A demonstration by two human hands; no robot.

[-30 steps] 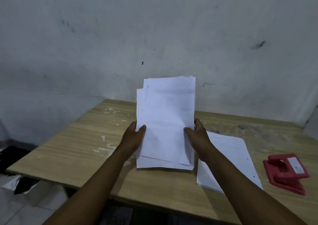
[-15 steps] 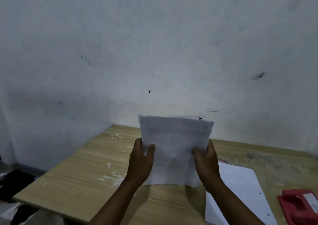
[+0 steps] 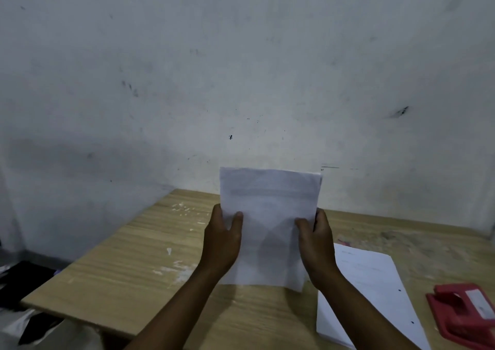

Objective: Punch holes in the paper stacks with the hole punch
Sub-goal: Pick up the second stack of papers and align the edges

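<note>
I hold a stack of white paper upright over the wooden table, its bottom edge at or just above the tabletop. My left hand grips its left edge and my right hand grips its right edge, thumbs on the near face. A second stack of white paper lies flat to the right, with two punched holes along its right side. The red hole punch sits at the table's right, untouched.
A grey scuffed wall stands right behind the table. White paint flecks mark the tabletop left of my hands. Dark and pale items lie on the floor beyond the table's left edge.
The held stack went from leaning back and uneven to upright with its sheets squared together. Both hands kept their grip, and my view tilted upward.
</note>
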